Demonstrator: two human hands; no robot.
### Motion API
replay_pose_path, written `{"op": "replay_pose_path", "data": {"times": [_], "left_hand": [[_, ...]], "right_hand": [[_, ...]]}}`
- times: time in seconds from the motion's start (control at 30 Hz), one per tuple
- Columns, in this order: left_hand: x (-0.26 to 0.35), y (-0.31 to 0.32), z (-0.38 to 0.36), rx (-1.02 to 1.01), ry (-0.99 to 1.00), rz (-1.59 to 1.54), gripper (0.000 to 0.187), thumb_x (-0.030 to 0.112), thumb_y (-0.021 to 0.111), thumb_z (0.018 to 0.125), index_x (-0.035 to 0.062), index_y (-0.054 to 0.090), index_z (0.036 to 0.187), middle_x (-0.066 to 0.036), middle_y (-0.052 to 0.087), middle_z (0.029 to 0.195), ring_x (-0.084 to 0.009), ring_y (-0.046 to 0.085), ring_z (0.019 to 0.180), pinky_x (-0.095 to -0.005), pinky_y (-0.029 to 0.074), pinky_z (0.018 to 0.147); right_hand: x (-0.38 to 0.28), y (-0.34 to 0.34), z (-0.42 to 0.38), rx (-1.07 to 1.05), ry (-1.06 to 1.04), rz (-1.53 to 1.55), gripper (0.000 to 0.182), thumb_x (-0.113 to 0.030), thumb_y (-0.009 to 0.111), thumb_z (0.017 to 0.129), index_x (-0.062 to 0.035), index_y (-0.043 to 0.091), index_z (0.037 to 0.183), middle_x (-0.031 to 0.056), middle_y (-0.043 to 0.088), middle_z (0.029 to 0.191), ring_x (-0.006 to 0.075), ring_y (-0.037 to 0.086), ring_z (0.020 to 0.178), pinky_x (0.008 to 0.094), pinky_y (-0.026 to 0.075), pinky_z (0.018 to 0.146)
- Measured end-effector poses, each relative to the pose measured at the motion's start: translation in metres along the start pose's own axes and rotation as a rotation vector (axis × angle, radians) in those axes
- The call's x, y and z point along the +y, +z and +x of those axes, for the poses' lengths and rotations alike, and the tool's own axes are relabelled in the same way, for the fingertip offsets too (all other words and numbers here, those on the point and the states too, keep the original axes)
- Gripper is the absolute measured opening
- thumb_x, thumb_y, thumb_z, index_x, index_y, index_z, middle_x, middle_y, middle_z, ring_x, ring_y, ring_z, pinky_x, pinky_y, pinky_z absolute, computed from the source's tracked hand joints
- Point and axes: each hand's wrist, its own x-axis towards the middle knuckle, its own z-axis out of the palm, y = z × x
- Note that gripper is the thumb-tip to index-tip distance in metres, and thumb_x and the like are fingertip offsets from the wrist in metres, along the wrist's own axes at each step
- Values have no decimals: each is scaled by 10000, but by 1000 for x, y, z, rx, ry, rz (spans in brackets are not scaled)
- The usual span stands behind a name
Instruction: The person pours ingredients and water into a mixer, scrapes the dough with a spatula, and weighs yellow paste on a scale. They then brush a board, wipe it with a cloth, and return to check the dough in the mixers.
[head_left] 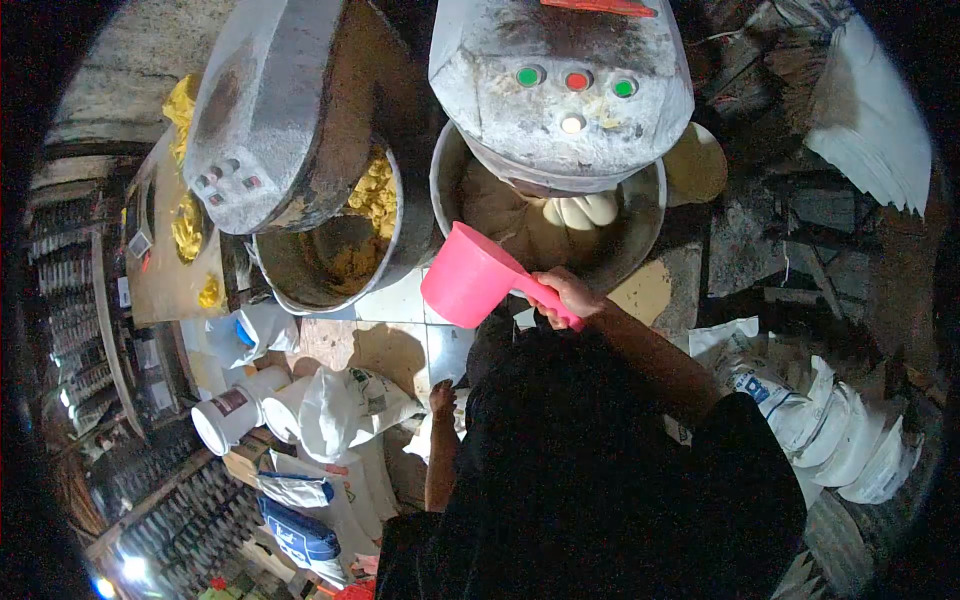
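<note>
My right hand [568, 298] is closed round the handle of a pink dipper [470, 278], held tilted over the near left rim of the right mixer's bowl [655, 215]. The inside of the dipper is hidden. Pale dough [500, 215] lies in that bowl under the grey mixer head [560, 110], which has green and red buttons. My left hand [441, 397] hangs lower left, near white sacks [345, 405]; its fingers look curled, but whether they hold anything is too small to tell.
At the left, another mixer [265, 120] has a bowl [397, 215] with yellow crumbly dough [372, 200]. A table [160, 270] stands beyond it. White buckets [226, 418] stand lower left; stacked white sacks [840, 425] lie at the right.
</note>
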Motion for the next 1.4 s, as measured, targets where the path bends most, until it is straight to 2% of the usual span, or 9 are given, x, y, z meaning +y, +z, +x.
{"op": "replay_pose_path", "data": {"times": [0.07,0.17,0.27,0.4,0.7,0.9,1.07,1.17,1.4], "left_hand": [[1,1,0,25,-23,-8,241,274,566,792,99,599,955,13,495,587,-96,433,430,-235,306,347],[0,-6,4,-94,-88,-159,237,275,570,790,97,603,943,11,503,598,-89,433,436,-228,300,353],[-1,1,0,64,-57,41,254,287,568,790,94,598,952,7,514,613,-97,435,439,-238,299,357],[1,-2,-4,22,-13,13,270,294,563,785,90,596,958,3,522,624,-102,441,448,-241,300,361],[-9,-4,4,-20,7,3,253,302,552,797,103,602,945,-7,520,619,-100,426,430,-243,300,351],[-17,-4,12,-11,-16,-35,253,310,554,807,105,603,948,3,517,616,-98,424,431,-233,297,348],[-11,-4,3,2,38,32,245,291,550,815,110,597,973,11,514,606,-87,429,439,-230,299,348],[-8,-10,1,-96,94,56,244,282,548,817,107,591,981,9,517,611,-83,436,447,-228,303,352],[6,-7,-13,16,33,53,199,241,537,823,102,596,952,-8,534,640,-97,444,453,-239,318,372]], "right_hand": [[-2,5,1,53,13,57,360,-387,336,883,-62,467,803,19,376,494,107,349,331,272,325,287],[0,4,1,56,-6,49,374,-388,344,874,-52,475,777,22,376,474,109,348,320,279,321,278],[-2,10,1,86,-46,-10,374,-395,339,875,-60,472,775,20,381,482,100,354,324,268,329,280],[-6,15,-2,99,-58,-64,376,-404,334,874,-68,470,774,12,382,486,89,362,326,258,342,287],[-1,2,1,43,45,-14,414,-467,320,866,-89,471,791,-4,400,520,84,366,320,264,344,287],[5,0,3,113,103,68,411,-468,325,858,-93,483,799,-4,401,533,95,345,325,260,329,306],[6,-3,3,65,96,53,419,-473,321,861,-92,487,807,-2,401,533,95,344,331,257,326,314],[1,0,0,12,83,9,424,-466,313,867,-84,484,803,-1,403,532,93,348,329,263,327,313],[4,-3,4,-49,69,82,438,-461,307,874,-65,481,807,-5,406,526,89,354,325,267,329,311]]}}
